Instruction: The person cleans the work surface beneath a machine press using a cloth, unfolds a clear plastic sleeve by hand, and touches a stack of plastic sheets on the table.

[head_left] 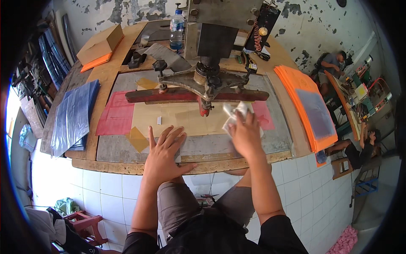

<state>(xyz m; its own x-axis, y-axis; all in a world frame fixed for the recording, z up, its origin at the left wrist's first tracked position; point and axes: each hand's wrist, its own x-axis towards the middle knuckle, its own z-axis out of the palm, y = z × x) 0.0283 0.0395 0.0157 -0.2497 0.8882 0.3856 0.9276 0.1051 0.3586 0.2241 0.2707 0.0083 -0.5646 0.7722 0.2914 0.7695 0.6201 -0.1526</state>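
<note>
My left hand (164,153) lies flat with spread fingers at the near edge of a cream-coloured sheet (186,123) on the table. My right hand (247,137) grips a crumpled white cloth (230,110) against the right part of that sheet. Pink material (114,115) shows at both ends of the cream sheet. A small pale rectangle (159,120) lies beyond my left fingertips. Close over the sheet's far side stands a press head (203,82) with a long red bar (148,96) and a short red-tipped arm pointing toward me.
Clear blue-tinted plastic sheets (76,116) lie at the left, and an orange stack (302,91) with clear plastic on it at the right. A cardboard box (100,43) and a bottle of blue liquid (176,31) stand at the back. Two people (332,65) are farther right.
</note>
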